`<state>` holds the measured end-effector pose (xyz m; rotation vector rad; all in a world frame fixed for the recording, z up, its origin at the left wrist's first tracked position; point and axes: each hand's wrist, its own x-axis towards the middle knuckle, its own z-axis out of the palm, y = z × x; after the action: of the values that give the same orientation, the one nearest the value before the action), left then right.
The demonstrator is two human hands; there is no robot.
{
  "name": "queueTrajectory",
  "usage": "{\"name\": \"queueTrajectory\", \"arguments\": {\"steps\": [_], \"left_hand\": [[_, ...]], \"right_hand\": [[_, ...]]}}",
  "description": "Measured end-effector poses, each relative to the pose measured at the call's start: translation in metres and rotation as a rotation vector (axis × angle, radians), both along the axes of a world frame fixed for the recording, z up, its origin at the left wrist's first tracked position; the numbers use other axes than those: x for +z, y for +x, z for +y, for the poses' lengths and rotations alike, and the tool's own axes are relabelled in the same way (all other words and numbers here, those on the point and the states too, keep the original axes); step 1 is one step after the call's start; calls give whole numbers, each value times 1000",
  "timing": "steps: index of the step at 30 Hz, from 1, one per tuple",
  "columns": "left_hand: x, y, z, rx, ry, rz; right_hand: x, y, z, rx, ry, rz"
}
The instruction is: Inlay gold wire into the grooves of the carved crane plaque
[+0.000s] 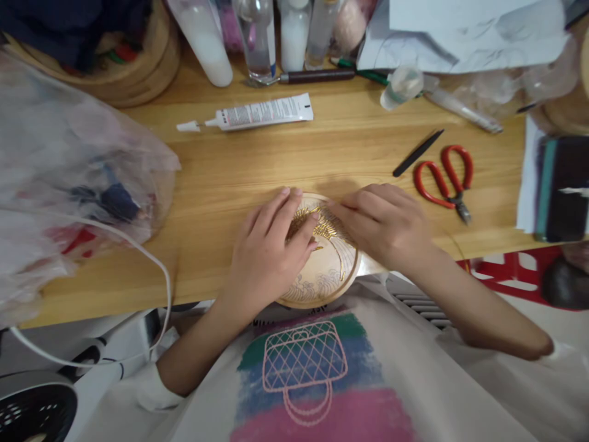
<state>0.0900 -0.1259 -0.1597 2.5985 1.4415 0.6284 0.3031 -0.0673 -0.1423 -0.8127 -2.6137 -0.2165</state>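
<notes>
A round panel [322, 264] with a pale wooden rim lies at the table's front edge. Raised gold-coloured lines cover its upper part, and drawn wave lines show lower down. My left hand [271, 245] rests over the panel's left side, fingers stretched out and thumb on the surface. At the upper right rim, my right hand [384, 224] is closed in a pinch; its fingertips and whatever they hold are hidden. A thin golden strand [460, 252] shows beside my right forearm.
Red-handled pliers [458, 184] and black tweezers [418, 153] lie to the right. A white glue tube [267, 113] lies behind the panel. Bottles [255, 43] and papers [460, 37] line the back. A plastic bag [92, 159] and white cable [161, 276] occupy the left.
</notes>
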Motion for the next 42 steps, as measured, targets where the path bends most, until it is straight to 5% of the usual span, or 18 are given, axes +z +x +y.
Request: {"name": "queueTrajectory", "arguments": {"steps": [17, 42], "left_hand": [[0, -1, 0, -3, -7, -10], [4, -1, 1, -12, -17, -5]], "right_hand": [[1, -1, -2, 9, -162, -59], [-5, -2, -1, -14, -140, 12]]}}
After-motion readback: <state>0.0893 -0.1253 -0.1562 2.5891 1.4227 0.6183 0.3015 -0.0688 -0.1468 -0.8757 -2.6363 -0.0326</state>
